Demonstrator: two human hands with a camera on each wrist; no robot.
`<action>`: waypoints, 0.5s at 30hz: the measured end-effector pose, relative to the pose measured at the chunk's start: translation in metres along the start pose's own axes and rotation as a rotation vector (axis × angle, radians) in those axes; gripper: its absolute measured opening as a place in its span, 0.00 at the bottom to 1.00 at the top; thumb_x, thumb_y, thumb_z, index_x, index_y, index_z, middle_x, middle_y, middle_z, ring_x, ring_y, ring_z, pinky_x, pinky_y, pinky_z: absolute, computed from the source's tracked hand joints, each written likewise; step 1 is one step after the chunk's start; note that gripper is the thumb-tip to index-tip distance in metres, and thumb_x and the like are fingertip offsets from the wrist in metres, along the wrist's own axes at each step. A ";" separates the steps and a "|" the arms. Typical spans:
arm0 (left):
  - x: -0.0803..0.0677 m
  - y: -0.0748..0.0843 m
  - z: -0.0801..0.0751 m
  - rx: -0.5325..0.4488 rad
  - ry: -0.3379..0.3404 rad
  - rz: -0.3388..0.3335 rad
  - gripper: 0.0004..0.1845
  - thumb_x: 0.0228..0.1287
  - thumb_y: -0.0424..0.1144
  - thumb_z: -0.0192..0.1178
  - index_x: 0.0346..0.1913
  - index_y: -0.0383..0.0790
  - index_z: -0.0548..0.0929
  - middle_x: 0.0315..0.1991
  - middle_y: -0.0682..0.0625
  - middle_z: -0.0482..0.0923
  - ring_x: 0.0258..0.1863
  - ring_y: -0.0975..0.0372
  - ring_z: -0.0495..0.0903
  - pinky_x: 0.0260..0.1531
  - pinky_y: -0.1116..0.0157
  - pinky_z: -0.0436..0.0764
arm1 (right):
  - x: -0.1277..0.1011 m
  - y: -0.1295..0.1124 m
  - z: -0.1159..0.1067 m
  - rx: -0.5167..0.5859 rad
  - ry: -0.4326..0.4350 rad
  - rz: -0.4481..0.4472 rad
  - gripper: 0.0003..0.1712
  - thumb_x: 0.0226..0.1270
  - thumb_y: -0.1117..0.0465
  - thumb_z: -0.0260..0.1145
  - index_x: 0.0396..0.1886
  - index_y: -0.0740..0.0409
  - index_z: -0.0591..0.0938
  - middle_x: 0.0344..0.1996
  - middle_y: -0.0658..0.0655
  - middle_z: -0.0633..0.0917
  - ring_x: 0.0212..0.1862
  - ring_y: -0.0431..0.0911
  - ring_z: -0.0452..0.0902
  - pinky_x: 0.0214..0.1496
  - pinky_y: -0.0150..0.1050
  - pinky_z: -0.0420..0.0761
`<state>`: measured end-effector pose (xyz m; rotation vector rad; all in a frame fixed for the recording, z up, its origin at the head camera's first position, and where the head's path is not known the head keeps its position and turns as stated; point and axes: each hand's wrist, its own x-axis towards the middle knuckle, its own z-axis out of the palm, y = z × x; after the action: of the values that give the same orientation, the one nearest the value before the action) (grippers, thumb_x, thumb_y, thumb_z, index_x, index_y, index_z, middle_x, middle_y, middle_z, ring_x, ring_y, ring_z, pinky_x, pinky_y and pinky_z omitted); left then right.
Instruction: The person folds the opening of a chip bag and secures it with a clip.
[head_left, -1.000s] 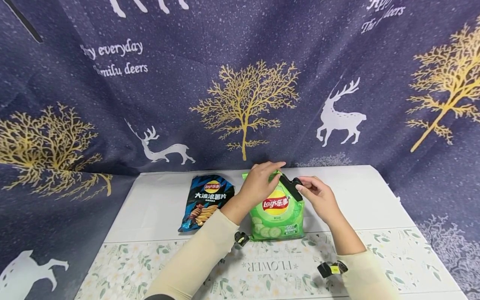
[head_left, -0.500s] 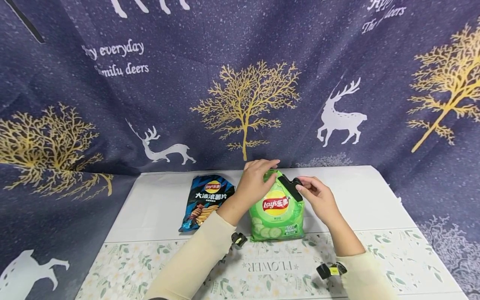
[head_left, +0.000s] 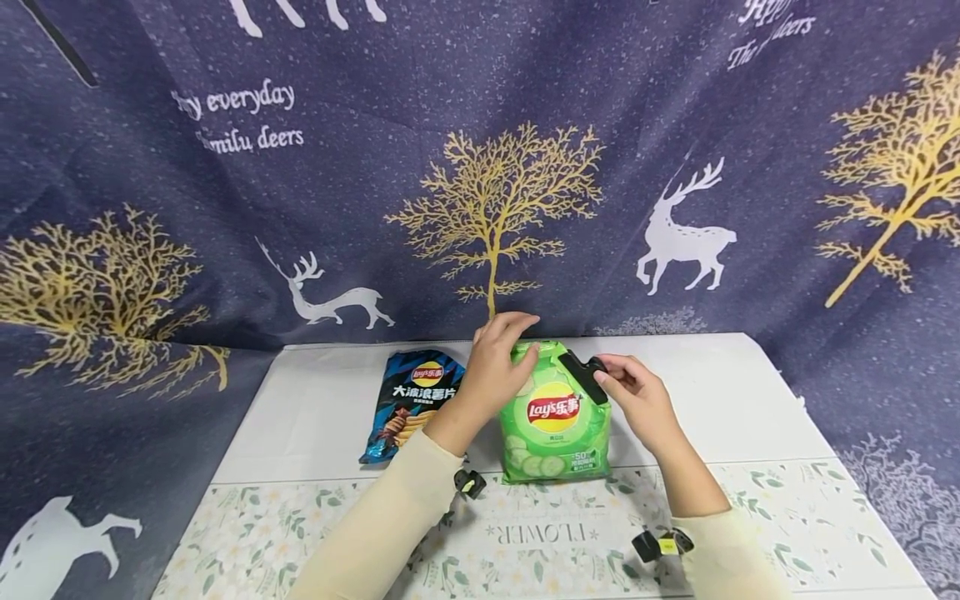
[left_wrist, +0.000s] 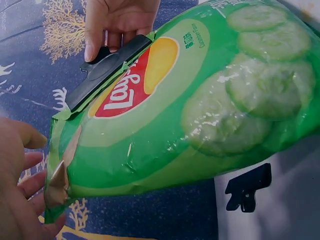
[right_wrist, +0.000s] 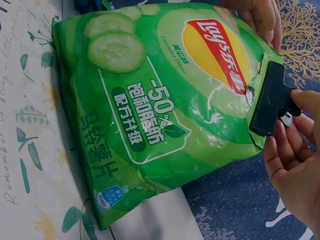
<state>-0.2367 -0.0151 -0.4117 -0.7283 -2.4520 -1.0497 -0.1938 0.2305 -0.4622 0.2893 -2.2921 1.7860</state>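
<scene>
Your left hand [head_left: 495, 367] is at the upper left corner of the green chip bag [head_left: 555, 425], fingers curved over the top edge and touching it; the left wrist view shows that hand [left_wrist: 17, 185] with fingers loosely spread beside the torn corner, not plainly closed round anything.

Your right hand [head_left: 637, 400] pinches the black bag clip [head_left: 581, 375] between thumb and fingers. The clip sits across the bag's upper right corner, slanted, its long bar lying on the folded top edge. In the right wrist view the clip [right_wrist: 272, 100] bites the bag's edge just past the red and yellow logo, and your fingertips [right_wrist: 305, 107] are on its lever end. In the left wrist view the same clip [left_wrist: 107, 72] runs along the bag's rim under that hand [left_wrist: 117, 22].

The green bag stands propped on the counter [head_left: 315, 417], its base at the seam where the plain white surface meets the floral cloth [head_left: 555, 533].

A dark blue chip bag [head_left: 412, 400] lies flat just left of your left forearm. One small black clip [head_left: 468, 483] rests by the left sleeve; another, with a yellow spot [head_left: 660, 544], lies by the right sleeve. A navy curtain with gold trees and white deer [head_left: 487, 167] hangs behind.
</scene>
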 end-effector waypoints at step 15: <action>-0.012 -0.014 -0.005 -0.082 0.031 -0.125 0.32 0.74 0.47 0.58 0.77 0.48 0.63 0.70 0.44 0.66 0.69 0.50 0.70 0.65 0.47 0.75 | -0.003 0.002 0.001 0.019 -0.011 0.011 0.22 0.73 0.62 0.65 0.63 0.65 0.78 0.46 0.44 0.80 0.49 0.34 0.78 0.53 0.21 0.79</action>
<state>-0.2350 -0.0308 -0.4229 -0.5843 -2.4675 -1.2048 -0.1918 0.2299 -0.4648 0.2909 -2.2897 1.8176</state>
